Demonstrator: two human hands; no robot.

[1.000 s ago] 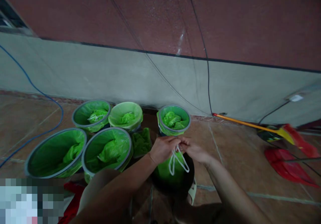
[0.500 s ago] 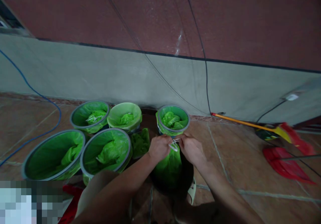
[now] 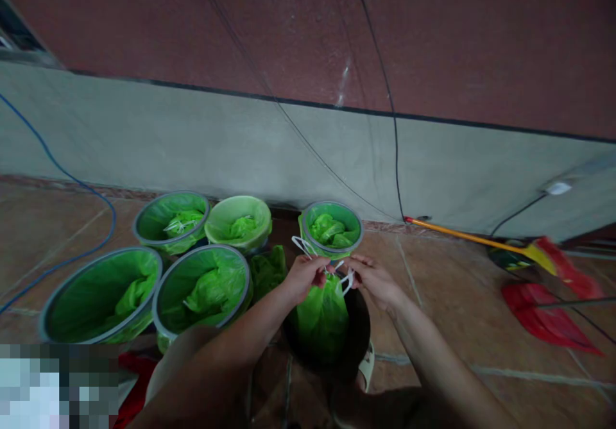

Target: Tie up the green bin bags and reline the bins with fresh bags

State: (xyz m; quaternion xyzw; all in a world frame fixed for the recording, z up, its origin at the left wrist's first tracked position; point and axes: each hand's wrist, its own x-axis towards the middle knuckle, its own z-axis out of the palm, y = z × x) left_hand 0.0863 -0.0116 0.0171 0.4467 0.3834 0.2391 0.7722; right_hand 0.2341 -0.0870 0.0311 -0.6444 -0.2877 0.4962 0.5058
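Observation:
In front of me a green garbage bag [image 3: 321, 323] stands gathered at its top inside a dark bin [image 3: 359, 336]. White drawstrings [image 3: 346, 281] come out at the bag's neck. My left hand [image 3: 308, 277] pinches one drawstring, and a loop of it sticks up beyond the fingers. My right hand [image 3: 373, 279] is closed on the other drawstring, with a loop hanging below. Just past my hands is a grey-rimmed bin [image 3: 360, 240] lined with a green bag.
Several bins with green liners, among them a large grey-rimmed bin [image 3: 43, 326], stand at the left. A blue cable [image 3: 114, 217] crosses the floor there. At right lie an orange-handled broom [image 3: 462, 233] and a red dustpan [image 3: 534, 317]. A wall [image 3: 192, 140] runs behind.
My hands have shifted their hold on the drawstrings. Longer white loops now show above my left hand and below my right. The bins have stayed in place.

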